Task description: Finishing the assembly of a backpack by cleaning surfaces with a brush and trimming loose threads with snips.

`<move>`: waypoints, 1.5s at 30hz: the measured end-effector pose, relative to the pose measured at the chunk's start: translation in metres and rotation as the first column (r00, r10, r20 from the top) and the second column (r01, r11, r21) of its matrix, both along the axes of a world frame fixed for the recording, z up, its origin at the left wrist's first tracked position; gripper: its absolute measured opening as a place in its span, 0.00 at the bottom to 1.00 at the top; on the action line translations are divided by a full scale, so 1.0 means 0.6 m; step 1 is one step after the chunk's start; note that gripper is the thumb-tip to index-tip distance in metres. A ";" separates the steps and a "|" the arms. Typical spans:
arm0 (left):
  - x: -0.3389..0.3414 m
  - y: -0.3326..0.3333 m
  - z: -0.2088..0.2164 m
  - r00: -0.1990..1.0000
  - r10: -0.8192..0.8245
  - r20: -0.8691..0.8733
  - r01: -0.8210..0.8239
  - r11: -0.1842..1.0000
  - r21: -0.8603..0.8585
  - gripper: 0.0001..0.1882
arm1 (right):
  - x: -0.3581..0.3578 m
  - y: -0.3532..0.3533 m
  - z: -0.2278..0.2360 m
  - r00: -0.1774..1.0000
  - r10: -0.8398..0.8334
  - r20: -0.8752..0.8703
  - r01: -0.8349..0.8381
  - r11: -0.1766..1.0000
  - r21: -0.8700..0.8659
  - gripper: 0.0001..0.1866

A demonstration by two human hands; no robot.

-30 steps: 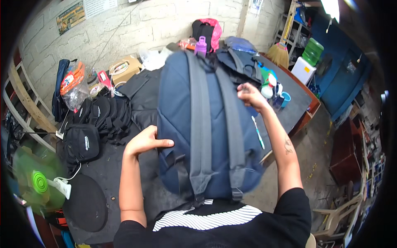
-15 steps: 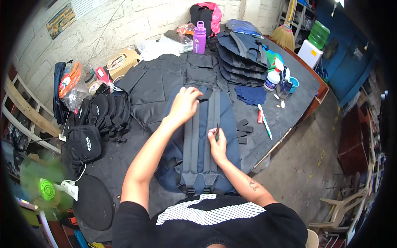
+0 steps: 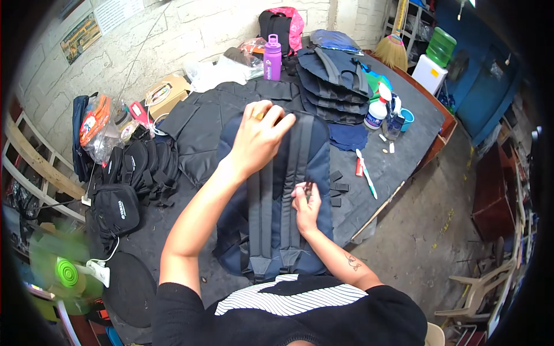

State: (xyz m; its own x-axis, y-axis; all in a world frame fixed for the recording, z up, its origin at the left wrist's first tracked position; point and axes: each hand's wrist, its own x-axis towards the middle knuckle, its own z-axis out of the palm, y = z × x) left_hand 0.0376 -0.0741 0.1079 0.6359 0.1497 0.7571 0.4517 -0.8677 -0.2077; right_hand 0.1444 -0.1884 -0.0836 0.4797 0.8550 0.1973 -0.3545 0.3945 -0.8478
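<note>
The blue bag (image 3: pixel 321 151) lies flat on the dark surface (image 3: pixel 410 153), under both hands, its long way running away from the person. The left hand (image 3: pixel 259 138) is at the far end, fingers bent; I cannot tell if its grip holds anything. The right hand (image 3: pixel 307 210), closer in, grips a small dark tool (image 3: pixel 309 187) beside the right strap (image 3: pixel 291 193).

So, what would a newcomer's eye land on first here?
Probably the dark blue backpack, strap side up in the middle, with the person's left grip at its far end. Next, the bright purple bottle standing beyond it, and the blurred green fan at lower left.
</note>
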 end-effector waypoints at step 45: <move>0.080 0.064 -0.027 0.911 0.257 0.323 -0.026 0.817 -0.576 0.10 | 0.137 0.104 0.250 0.489 -0.341 0.803 0.391 0.909 0.148 0.19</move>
